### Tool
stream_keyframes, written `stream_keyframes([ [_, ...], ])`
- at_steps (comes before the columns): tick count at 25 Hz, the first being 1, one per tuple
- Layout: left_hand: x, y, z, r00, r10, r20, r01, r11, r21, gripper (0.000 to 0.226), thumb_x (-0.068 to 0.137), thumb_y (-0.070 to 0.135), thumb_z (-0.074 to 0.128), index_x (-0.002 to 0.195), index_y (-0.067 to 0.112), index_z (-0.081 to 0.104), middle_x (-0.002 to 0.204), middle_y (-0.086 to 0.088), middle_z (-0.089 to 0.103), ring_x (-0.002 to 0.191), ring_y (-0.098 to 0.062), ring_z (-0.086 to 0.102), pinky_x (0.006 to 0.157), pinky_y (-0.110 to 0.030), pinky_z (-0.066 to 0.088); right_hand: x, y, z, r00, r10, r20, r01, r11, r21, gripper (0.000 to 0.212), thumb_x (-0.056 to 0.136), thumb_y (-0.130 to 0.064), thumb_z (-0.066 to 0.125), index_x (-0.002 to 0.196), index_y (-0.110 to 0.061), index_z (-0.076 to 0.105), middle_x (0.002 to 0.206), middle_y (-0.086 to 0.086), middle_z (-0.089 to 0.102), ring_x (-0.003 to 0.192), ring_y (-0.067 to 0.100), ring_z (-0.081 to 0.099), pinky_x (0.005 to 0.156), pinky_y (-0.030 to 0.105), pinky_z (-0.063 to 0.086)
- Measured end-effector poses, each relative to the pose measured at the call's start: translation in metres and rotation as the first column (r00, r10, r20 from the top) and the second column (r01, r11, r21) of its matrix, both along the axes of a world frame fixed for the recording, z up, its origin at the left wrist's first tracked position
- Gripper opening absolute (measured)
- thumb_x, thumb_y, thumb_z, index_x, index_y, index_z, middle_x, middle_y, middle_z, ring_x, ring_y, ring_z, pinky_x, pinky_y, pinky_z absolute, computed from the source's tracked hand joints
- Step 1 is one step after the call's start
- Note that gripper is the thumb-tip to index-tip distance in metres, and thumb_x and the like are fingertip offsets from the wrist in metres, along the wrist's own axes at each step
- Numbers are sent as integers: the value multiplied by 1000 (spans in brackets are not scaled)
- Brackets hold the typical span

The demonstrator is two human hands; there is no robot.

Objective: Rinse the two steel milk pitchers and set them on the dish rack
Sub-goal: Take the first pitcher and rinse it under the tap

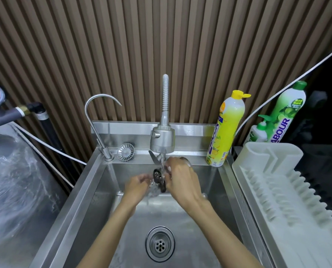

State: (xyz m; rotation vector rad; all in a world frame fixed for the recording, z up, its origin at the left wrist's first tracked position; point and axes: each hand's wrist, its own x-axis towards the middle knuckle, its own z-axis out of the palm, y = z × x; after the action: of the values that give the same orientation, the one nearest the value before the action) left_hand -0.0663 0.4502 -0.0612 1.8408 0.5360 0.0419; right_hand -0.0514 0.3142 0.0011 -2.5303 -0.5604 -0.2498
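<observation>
Head view
Right hand [180, 176]: curled round black-handled scissors [158, 177], under the running tap [162, 140].
Left hand [139, 183]: fingers curled at the scissors' handle; I cannot tell whether it grips.
Steel curve [186, 161]: just behind the right hand; cannot tell whether it is a pitcher.
Rack [277, 182]: right of the sink [95, 209].

1. Left hand [137, 185]: palm turned inward, fingers curled toward the right hand. Whether they grip anything is unclear.
2. Right hand [181, 178]: back upward, slightly higher, fingers curled down and pinching a dark object [158, 177].
3. Left forearm [111, 229] and right forearm [219, 225]: bare, reaching from the near edge of the sink [87, 190] toward its back, converging.
</observation>
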Motion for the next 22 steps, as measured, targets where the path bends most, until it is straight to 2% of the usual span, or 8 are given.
stream_keyframes([
  [4, 13, -3, 5, 998, 59, -37, -69, 918, -392, 28, 96, 21, 44, 82, 14, 66, 70, -3, 64, 67, -15, 55, 65, -23, 44, 5, 0, -9, 982, 180, 55, -176, 981, -78, 26, 84, 0, 44, 107, -6, 55, 111, 13, 57, 103, 33, 53, 62, 34, 38],
  [8, 20, -7, 14, 976, -192, -98, 76, 732, -677, 32, 91, 46, 49, 86, 19, 66, 60, -2, 66, 52, -14, 61, 54, -27, 51, 10, -11, -17, 908, 399, 123, -388, 915, -107, 17, 80, 1, 47, 92, -6, 56, 110, 12, 57, 105, 27, 51, 74, 30, 42],
  [10, 21, -11, 14, 966, -256, -46, 142, 667, -731, 30, 85, 47, 54, 88, 21, 68, 62, -1, 66, 50, -14, 60, 57, -29, 51, 12, -21, -18, 891, 423, 164, -409, 906, -114, 10, 80, -3, 51, 87, -10, 51, 118, 12, 53, 107, 21, 46, 67, 24, 40],
  [14, 22, -19, 6, 952, -302, 55, 275, 758, -591, 47, 70, 40, 75, 105, 10, 67, 87, -5, 72, 70, -14, 66, 72, -29, 51, 11, -45, -17, 946, 317, 72, -322, 944, 79, 14, 79, -13, 57, 92, -15, 52, 136, 1, 36, 123, 16, 40, 90, 26, 43],
  [16, 19, -25, 5, 972, -223, 67, 225, 819, -528, 69, 56, 35, 83, 112, 4, 59, 92, -7, 73, 74, -15, 68, 69, -27, 54, 5, -55, -12, 956, 249, -158, -206, 947, 246, 43, 76, -14, 61, 115, -23, 48, 137, -8, 31, 128, 11, 37, 103, 27, 38],
  [18, 15, -29, 6, 986, -146, 77, 165, 876, -452, 96, 41, 34, 92, 122, 4, 51, 106, -15, 70, 82, -21, 67, 80, -37, 55, -1, -59, -7, 892, 215, -399, -34, 910, 414, 76, 76, -19, 69, 138, -30, 27, 132, -12, 38, 129, 9, 39, 107, 29, 36],
  [20, 9, -36, 13, 982, -159, 101, 184, 925, -332, 114, 32, 39, 92, 131, 11, 42, 119, -19, 63, 94, -26, 63, 92, -44, 51, -3, -67, -5, 873, 154, -463, 56, 911, 409, 91, 76, -29, 73, 145, -33, 14, 135, -5, 47, 129, 14, 43, 108, 32, 36],
  [22, 3, -47, 24, 955, -266, 129, 288, 936, -202, 122, 37, 41, 91, 141, 29, 27, 127, -12, 56, 110, -26, 57, 97, -43, 47, -5, -78, 1, 897, 109, -429, 49, 939, 340, 90, 74, -30, 75, 145, -34, 19, 139, 6, 50, 130, 18, 45, 105, 30, 37],
])
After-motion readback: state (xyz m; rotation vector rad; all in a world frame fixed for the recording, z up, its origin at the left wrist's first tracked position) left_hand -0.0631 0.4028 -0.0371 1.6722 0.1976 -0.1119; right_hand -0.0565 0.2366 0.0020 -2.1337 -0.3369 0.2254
